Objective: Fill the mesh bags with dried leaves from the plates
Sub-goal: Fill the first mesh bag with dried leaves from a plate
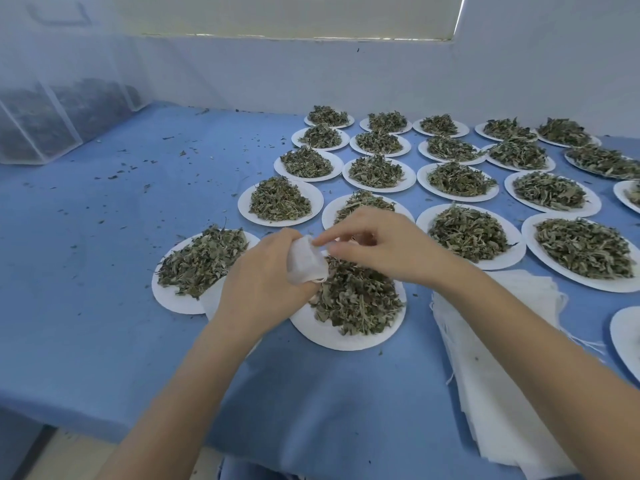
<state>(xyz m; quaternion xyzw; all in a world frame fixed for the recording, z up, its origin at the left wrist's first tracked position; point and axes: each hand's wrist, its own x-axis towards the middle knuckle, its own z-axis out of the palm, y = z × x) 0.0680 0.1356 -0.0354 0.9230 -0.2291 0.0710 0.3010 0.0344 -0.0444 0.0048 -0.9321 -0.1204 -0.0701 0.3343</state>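
White mesh is bunched in your left hand (263, 282): its fingers curl round a small bag (306, 261), held just above the near plate (332, 332) of leaves (356, 299) at the table's (104, 306) centre. Your right hand (377, 247) reaches in from 3 o'clock, thumb and forefinger pinching the bag's top edge, other fingers loosely curled. Spare bags (485, 393) lie stacked at 4 o'clock. More heaped plates (381, 174) spread from 12 to 3 o'clock, one more plate (180, 299) at 9.
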